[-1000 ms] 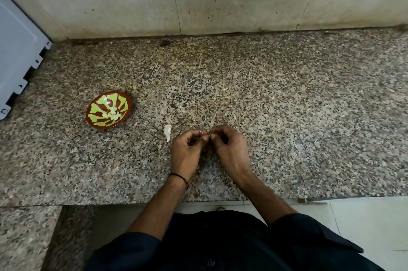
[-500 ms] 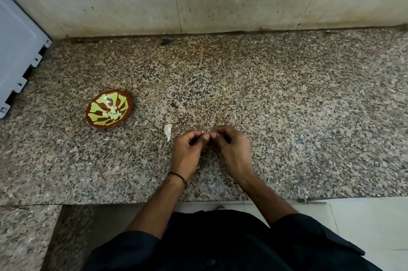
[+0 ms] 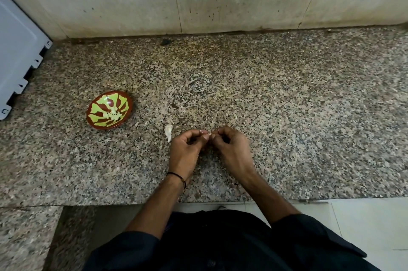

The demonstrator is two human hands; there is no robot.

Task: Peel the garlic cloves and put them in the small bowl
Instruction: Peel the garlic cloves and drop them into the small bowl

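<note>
Left hand and right hand are together, pinching a barely visible garlic clove near the bench front edge. Small bowl sits toward the left edge. Squeeze too hard and it'll probably shoot off the front.

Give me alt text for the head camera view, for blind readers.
A person's left hand and right hand pinch a tiny pale bit over a speckled granite counter. A whitish garlic piece lies just left of them; a red-and-green small bowl sits farther left.
</note>
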